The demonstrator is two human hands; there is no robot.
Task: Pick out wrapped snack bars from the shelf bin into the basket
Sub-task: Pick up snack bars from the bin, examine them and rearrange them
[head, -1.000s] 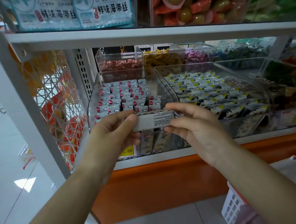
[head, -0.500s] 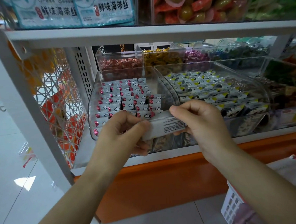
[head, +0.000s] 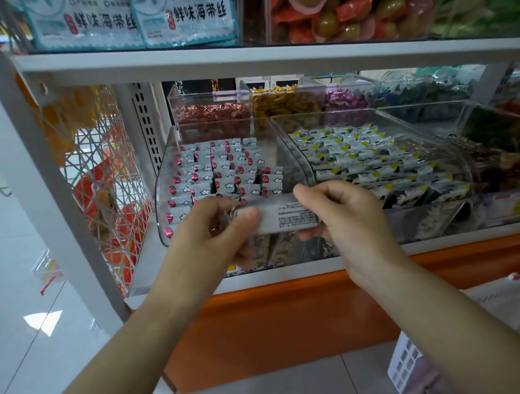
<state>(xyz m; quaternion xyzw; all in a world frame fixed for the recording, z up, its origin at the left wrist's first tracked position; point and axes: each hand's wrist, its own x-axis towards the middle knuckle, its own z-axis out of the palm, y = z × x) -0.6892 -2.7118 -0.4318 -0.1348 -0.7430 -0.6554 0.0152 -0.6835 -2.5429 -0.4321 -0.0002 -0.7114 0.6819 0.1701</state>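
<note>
Both my forearms reach up and forward from the bottom of the view. The white slotted basket [head: 409, 359] sits low at my right, well below my hands. My left hand [head: 207, 234] curls round the left end of a wrapped snack bar [head: 288, 218], thumb laid across its front. My right hand [head: 343, 218] pinches the right end, forefinger hooked over the top edge, other fingers tucked under. The bar lies level between them, small print facing me, in the air just in front of the clear shelf bin [head: 163, 185]. Inside that bin stand rows of pink-and-white wrapped bars [head: 220, 176]. Just beside it on the right, a second clear bin [head: 426, 222] holds yellow-and-black wrapped pieces. Behind both, smaller tubs [head: 208, 92] hold red, gold and purple sweets.
</note>
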